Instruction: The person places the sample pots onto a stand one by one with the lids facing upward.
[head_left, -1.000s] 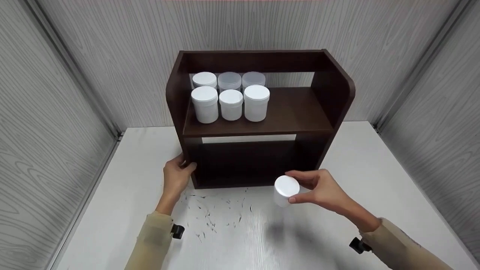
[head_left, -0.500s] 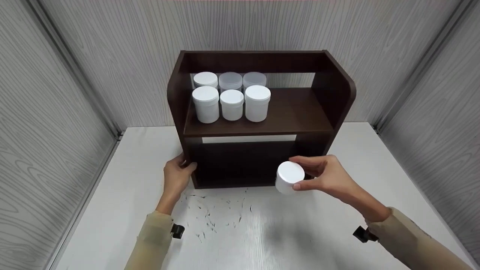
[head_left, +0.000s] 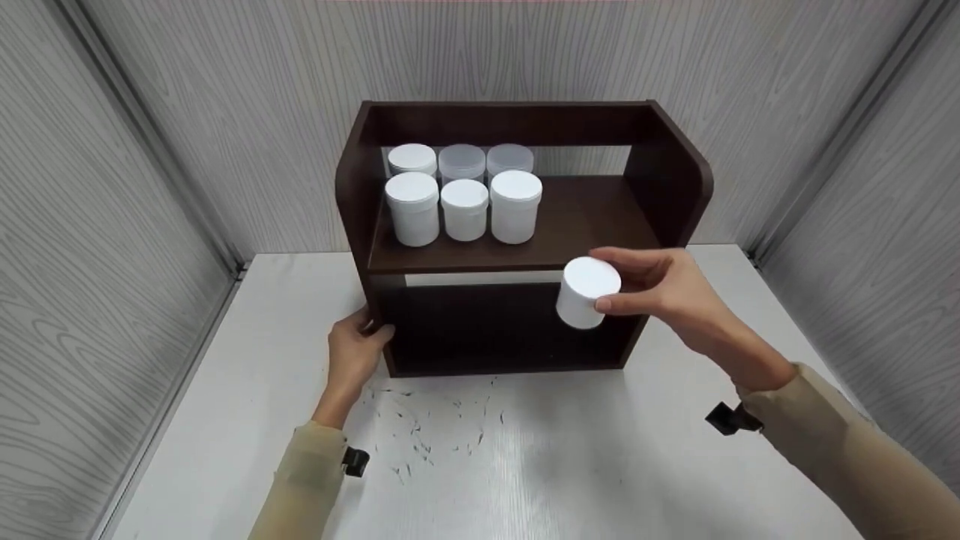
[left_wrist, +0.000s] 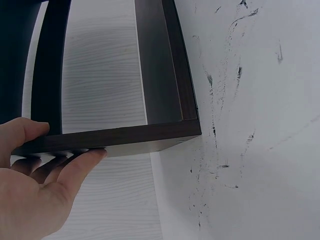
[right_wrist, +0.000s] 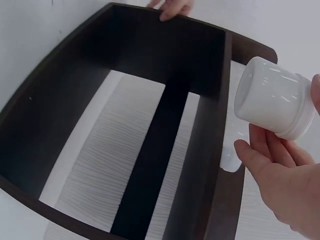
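A dark brown two-tier shelf [head_left: 517,262] stands on the white table. My left hand [head_left: 354,352] grips its left side panel low down; in the left wrist view the thumb and fingers [left_wrist: 82,165] lie on opposite sides of the panel edge. With thumb and fingers my right hand [head_left: 667,289] pinches a white lidded jar [head_left: 589,292] near its lid, held in the air in front of the shelf's lower opening, just below the upper board's front edge. The right wrist view shows this jar [right_wrist: 272,97] tilted, bottom toward the shelf.
On the upper board's left and middle stand several jars in two rows: white ones in front [head_left: 516,206], a white one [head_left: 412,157] and two greyish-lidded ones [head_left: 462,160] behind. The shelf's right panel [head_left: 667,172] rises beside the bare board. Dark scuffs [head_left: 420,435] mark the table.
My right hand has lifted the jar from low in front of the shelf's base up toward the upper board, drifting slightly right. The left hand stays on the side panel.
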